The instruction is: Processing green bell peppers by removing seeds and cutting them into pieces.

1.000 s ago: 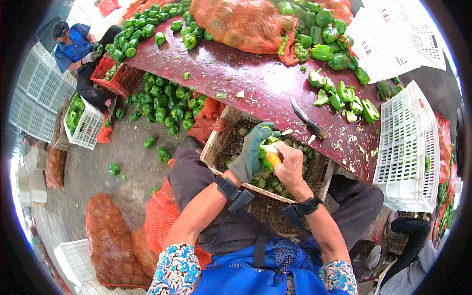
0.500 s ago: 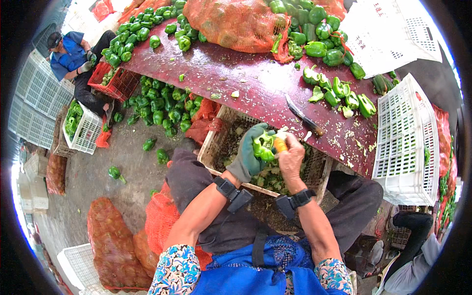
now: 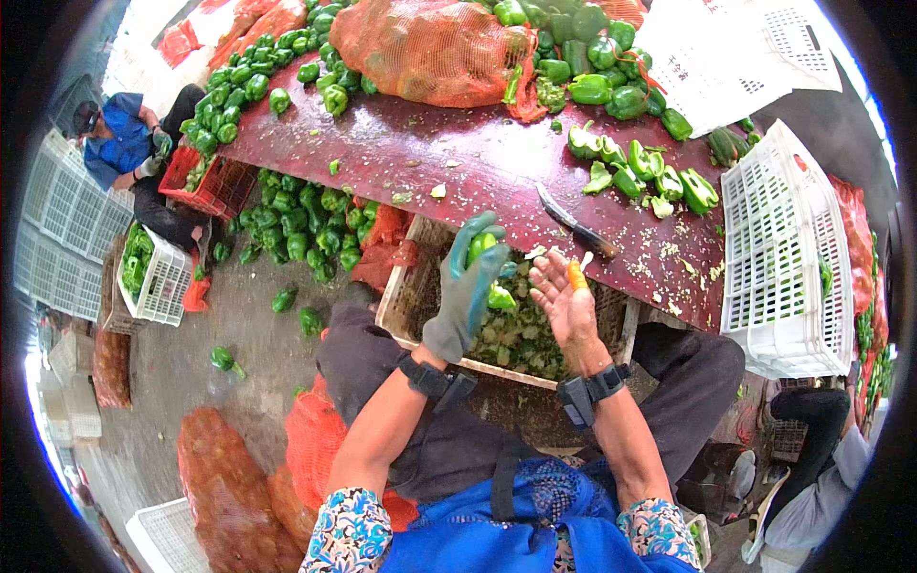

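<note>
My left hand (image 3: 463, 296), in a grey-green glove, is curled round a green bell pepper (image 3: 481, 246). Another bright green pepper piece (image 3: 500, 298) shows beside its palm; whether it is joined to the first is hidden by the glove. My bare right hand (image 3: 568, 310) is open, palm turned up and fingers spread, apart from the pepper. Something orange (image 3: 576, 275) covers or lies along its thumb, with a small pale tip. Below both hands stands a crate (image 3: 399, 304) holding pale green pepper scraps (image 3: 521, 334). A dark-handled knife (image 3: 578, 224) lies on the table just beyond.
Cut peppers (image 3: 645, 167) lie on the dark red table (image 3: 382, 158), with an orange mesh sack (image 3: 420, 53) and whole peppers behind. A white crate (image 3: 788, 253) stands at right. Loose peppers (image 3: 296, 224) cover the floor at left, where a person in blue (image 3: 119, 143) sits.
My hands have drawn apart. The left one has risen with the pepper, and the right one has come off it and opened palm up. The view has shifted slightly.
</note>
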`<action>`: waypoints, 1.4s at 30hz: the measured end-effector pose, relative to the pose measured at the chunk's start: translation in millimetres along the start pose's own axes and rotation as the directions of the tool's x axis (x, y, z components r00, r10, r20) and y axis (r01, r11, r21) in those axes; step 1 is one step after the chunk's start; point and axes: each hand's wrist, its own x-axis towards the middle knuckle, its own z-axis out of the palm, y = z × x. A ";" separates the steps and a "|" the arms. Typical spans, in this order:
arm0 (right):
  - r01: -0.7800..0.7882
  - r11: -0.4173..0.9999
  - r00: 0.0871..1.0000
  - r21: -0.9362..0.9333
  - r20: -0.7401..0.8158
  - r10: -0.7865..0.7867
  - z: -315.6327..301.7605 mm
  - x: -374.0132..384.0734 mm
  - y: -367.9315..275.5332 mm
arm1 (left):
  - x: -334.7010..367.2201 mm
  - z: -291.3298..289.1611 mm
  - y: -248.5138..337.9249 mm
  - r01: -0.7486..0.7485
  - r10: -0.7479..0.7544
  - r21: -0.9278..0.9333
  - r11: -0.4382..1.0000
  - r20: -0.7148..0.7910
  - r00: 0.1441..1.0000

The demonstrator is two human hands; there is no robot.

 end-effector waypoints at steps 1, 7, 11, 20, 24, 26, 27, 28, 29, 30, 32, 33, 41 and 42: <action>-0.030 0.996 0.999 0.079 -0.010 0.031 -5.7 4.5 9.8 | 2.1 2.3 -6.4 -0.165 0.169 0.181 0.970 -0.007 0.986; -0.196 0.928 0.980 0.317 0.085 0.178 31.0 -11.8 31.8 | -3.8 0.9 -34.5 -0.646 0.318 0.672 0.362 0.563 0.763; -0.297 0.898 0.952 0.325 0.179 0.250 11.6 15.5 35.7 | -0.5 -0.7 -16.4 -0.590 0.414 0.690 0.419 0.433 0.801; -0.241 0.970 0.967 -0.016 -0.085 0.239 50.8 12.4 37.3 | 10.2 -6.6 -47.2 -0.106 0.107 -0.022 0.994 0.040 0.993; -0.268 0.963 0.956 0.021 0.129 0.263 35.4 0.8 14.5 | 10.5 -18.0 -25.8 0.233 -0.185 -0.575 0.785 0.141 0.973; -0.135 0.983 0.990 -0.126 0.014 0.138 32.8 -4.3 14.3 | 8.9 -16.3 -23.8 0.279 -0.196 -0.656 0.701 0.199 0.960; -0.093 0.975 0.996 -0.201 -0.010 0.093 31.7 -7.3 9.8 | 8.2 -15.7 -23.4 0.328 -0.200 -0.726 0.605 0.260 0.945; -0.094 0.975 0.996 -0.201 -0.009 0.094 30.2 -8.5 7.4 | 7.6 -16.0 -23.0 0.327 -0.200 -0.726 0.606 0.258 0.945; 0.042 0.943 0.999 -0.329 0.015 -0.040 29.9 -10.3 5.0 | 7.1 -16.3 -23.3 0.360 -0.204 -0.743 0.564 0.297 0.933; 0.175 0.877 0.984 -0.448 0.055 -0.168 31.0 -12.6 2.7 | 6.4 -16.5 -23.0 0.393 -0.205 -0.758 0.521 0.335 0.919; 0.283 0.848 0.954 -0.448 0.039 -0.297 34.6 -18.0 -1.1 | 3.7 -14.5 -17.1 0.447 -0.232 -0.783 0.433 0.382 0.895; 0.448 0.703 0.873 -0.553 0.103 -0.476 35.0 -19.0 -2.3 | 1.9 -10.0 -12.3 0.424 -0.249 -0.773 0.471 0.345 0.905; 0.608 0.264 0.699 -0.749 0.347 -0.625 56.0 -45.0 -19.0 | 0.3 -8.2 -6.0 0.382 -0.244 -0.779 0.498 0.297 0.923; 0.569 0.316 0.765 -0.759 0.347 -0.543 58.0 -45.6 -16.3 | -0.1 -8.1 -8.4 0.383 -0.246 -0.779 0.496 0.297 0.923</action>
